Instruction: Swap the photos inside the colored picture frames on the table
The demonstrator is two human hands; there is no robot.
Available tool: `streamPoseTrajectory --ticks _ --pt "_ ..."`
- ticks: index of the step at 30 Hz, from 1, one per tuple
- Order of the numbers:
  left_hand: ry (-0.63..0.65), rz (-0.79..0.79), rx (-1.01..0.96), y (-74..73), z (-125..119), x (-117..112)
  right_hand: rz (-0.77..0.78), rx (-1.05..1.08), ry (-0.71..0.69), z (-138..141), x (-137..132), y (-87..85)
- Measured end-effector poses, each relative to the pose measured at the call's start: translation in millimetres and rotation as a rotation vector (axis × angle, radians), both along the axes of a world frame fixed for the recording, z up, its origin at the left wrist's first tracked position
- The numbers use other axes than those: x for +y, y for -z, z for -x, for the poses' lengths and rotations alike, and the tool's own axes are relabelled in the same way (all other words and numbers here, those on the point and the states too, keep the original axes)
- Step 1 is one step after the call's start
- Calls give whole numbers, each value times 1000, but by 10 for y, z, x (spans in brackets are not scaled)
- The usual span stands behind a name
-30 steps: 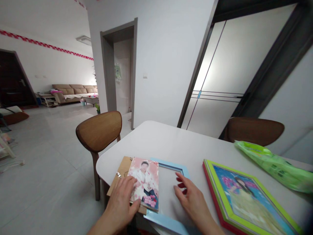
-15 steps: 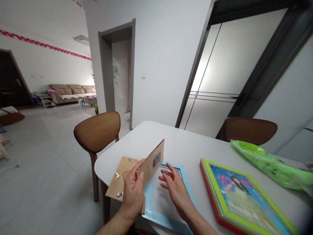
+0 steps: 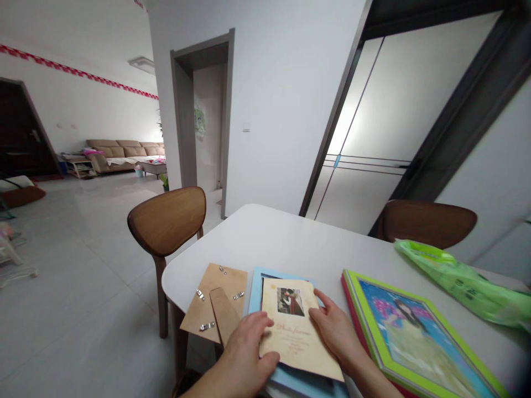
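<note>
A cream printed photo frame insert [image 3: 290, 337] with a small picture near its top lies over a light blue picture frame [image 3: 256, 282]. My left hand [image 3: 246, 351] grips the insert's left edge, thumb low and fingers higher up. Along the opposite edge, my right hand [image 3: 336, 331] holds it with thumb and fingers. The insert covers most of the frame's opening, and its lower right corner reaches toward the frame's border. Left of the frame sits a brown backing board [image 3: 199, 309] with metal clips and a stand leg [image 3: 224, 312], partly behind my left hand.
To the right, a lime green picture frame [image 3: 377, 326] with a picture of a figure in a pale dress rests on a red one [image 3: 352, 309]. A green plastic bag [image 3: 460, 282] lies beyond. Wooden chairs [image 3: 168, 221] stand around the white table [image 3: 249, 237].
The insert was tilted up in my left hand; now it is lowered flat over the blue frame. My right hand, formerly free with spread fingers, has moved to the insert's right edge.
</note>
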State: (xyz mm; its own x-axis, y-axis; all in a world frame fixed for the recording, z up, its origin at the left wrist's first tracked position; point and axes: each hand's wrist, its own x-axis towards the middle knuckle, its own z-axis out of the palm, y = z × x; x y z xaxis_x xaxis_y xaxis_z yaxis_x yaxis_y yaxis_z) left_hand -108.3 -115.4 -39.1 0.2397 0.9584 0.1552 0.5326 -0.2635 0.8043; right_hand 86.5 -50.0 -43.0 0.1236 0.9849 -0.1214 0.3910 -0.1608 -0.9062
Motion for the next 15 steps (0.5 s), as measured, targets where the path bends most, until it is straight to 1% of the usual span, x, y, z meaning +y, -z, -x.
streamPoseTrajectory --ticks 4,9,15 --pt "76 -23 132 -7 -23 -43 -66 -82 34 46 16 68" --pt "107 -27 194 -18 -3 -51 -78 -146 16 21 24 95" --pt "163 -90 306 -6 -8 -36 -188 -490 -42 112 44 74"
